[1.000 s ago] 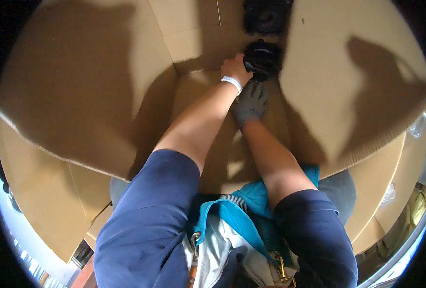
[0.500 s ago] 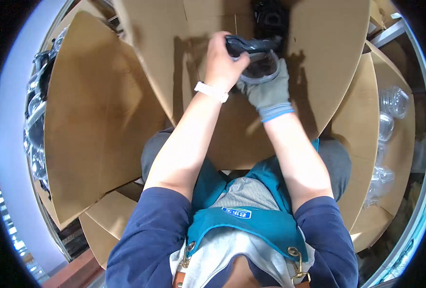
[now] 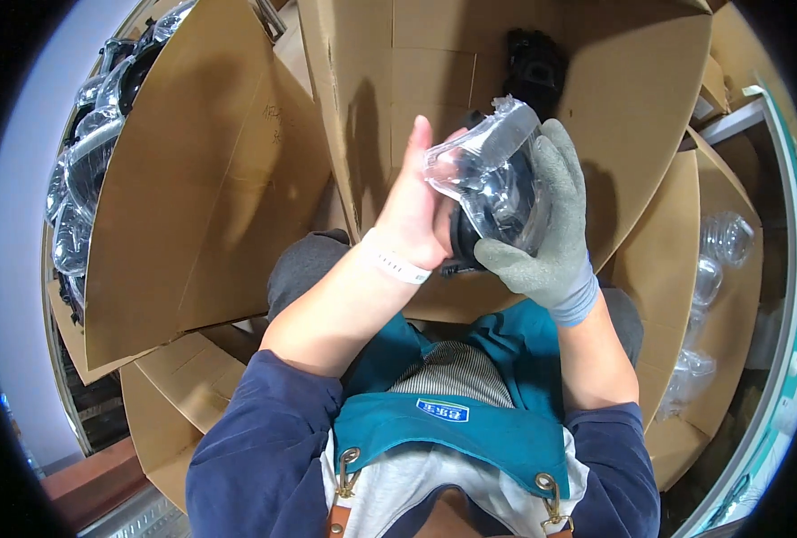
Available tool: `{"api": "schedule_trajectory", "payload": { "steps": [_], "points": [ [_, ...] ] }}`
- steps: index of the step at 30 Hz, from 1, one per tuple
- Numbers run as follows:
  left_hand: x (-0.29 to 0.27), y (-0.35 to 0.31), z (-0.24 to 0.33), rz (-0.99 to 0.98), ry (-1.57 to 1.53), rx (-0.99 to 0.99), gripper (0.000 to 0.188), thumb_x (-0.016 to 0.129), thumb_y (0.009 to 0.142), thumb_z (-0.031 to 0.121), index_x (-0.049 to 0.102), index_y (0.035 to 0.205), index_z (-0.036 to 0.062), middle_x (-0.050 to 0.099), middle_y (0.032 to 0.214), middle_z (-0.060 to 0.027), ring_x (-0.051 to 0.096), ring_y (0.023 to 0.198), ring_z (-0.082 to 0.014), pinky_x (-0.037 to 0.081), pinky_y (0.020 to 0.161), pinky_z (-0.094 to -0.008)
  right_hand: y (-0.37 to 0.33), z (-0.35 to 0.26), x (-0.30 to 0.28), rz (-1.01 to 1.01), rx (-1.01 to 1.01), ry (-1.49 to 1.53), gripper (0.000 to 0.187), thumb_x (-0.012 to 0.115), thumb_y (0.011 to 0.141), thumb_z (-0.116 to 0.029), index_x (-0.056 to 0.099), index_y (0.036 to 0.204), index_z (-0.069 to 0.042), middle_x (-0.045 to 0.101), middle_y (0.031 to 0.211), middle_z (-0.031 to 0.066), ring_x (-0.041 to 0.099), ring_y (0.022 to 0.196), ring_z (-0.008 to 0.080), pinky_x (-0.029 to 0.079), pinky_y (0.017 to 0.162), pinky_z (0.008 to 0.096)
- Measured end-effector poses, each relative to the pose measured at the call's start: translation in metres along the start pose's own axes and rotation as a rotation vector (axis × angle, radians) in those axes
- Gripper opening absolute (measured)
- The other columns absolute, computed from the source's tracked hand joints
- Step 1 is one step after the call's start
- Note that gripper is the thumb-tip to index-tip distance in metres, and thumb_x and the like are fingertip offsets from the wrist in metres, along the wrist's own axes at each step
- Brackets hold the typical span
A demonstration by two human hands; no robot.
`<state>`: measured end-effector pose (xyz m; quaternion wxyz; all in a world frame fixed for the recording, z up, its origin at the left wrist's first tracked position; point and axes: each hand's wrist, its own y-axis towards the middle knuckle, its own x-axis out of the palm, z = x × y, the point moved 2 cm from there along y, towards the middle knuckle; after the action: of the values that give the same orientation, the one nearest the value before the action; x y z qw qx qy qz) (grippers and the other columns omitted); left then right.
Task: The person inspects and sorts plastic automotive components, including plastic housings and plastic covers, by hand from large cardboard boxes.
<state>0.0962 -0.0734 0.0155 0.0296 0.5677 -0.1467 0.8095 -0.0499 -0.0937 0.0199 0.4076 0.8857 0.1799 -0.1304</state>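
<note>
Between my hands is what looks like a black face mask with a clear plastic visor (image 3: 497, 193), tilted, its shiny shell turned up. My bare left hand (image 3: 421, 206) supports it from the left, thumb raised and the other fingers partly hidden behind the clear plastic. My right hand (image 3: 549, 220), in a grey glove, curves around its right side, thumb at the near edge and fingers along the far side. Beyond them, a similar black item (image 3: 535, 67) lies in the open cardboard box (image 3: 434, 54) in front of me.
At the left stands a tall cardboard panel (image 3: 192, 197), with several black and clear masks (image 3: 89, 170) heaped behind it. At the right, another cardboard box (image 3: 654, 233) holds several clear plastic shells (image 3: 726, 240). A metal rail (image 3: 779, 170) runs along the right edge.
The mask has come nearer to me and turned, so its clear shell now faces up. My left hand has loosened its pinch; my gloved right hand has moved from beneath to its right side.
</note>
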Motion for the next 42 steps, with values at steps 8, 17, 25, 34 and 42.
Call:
{"api": "schedule_trajectory", "payload": {
  "steps": [8,17,25,34,42],
  "points": [
    [-0.007,0.014,-0.012,-0.101,-0.030,0.055,0.041,0.051,0.092,0.036,0.053,0.122,0.0080,0.061,0.115,-0.0076,0.059,0.105,-0.0236,0.050,0.089,-0.0390,0.006,-0.006,0.015,0.016,-0.172,-0.204,0.083,0.079,0.061,-0.028,0.043,0.130,0.001,0.033,0.139,0.0246,0.034,0.127,0.0449,0.029,0.106,0.0464],
    [-0.014,0.011,0.012,-0.147,0.078,0.240,0.068,0.051,0.084,0.058,0.042,0.131,0.0097,0.056,0.117,-0.0098,0.057,0.107,-0.0217,0.046,0.093,-0.0391,-0.005,-0.003,0.033,0.296,0.273,0.554,0.091,0.069,0.081,-0.037,0.012,0.144,-0.005,0.024,0.145,0.0130,0.034,0.128,0.0267,0.031,0.105,0.0382],
    [-0.021,0.003,-0.017,-0.178,0.683,0.423,0.071,0.050,0.086,0.056,0.038,0.131,0.0013,0.034,0.121,-0.0085,0.040,0.116,-0.0197,0.033,0.101,-0.0325,-0.027,0.006,0.040,0.127,0.345,0.311,0.097,0.073,0.076,-0.037,0.011,0.144,-0.007,0.018,0.145,0.0164,0.025,0.133,0.0298,0.027,0.107,0.0419],
    [-0.007,-0.003,0.023,-0.018,0.698,0.563,0.097,0.060,0.075,0.063,0.021,0.140,0.0037,0.051,0.120,-0.0142,0.054,0.108,-0.0230,0.046,0.091,-0.0366,-0.017,0.002,0.036,0.341,0.196,0.522,0.109,0.078,0.072,-0.032,-0.001,0.145,-0.009,0.015,0.147,0.0099,0.023,0.135,0.0263,0.026,0.109,0.0414],
    [-0.004,-0.004,-0.003,-0.158,0.872,0.543,0.083,0.059,0.075,0.062,0.043,0.132,0.0042,0.028,0.138,-0.0158,0.013,0.134,-0.0272,0.018,0.110,-0.0417,-0.017,0.001,0.040,0.241,0.267,0.304,0.075,0.066,0.083,-0.038,0.029,0.138,-0.002,0.037,0.140,0.0137,0.040,0.125,0.0245,0.032,0.104,0.0380]
  ]
}}
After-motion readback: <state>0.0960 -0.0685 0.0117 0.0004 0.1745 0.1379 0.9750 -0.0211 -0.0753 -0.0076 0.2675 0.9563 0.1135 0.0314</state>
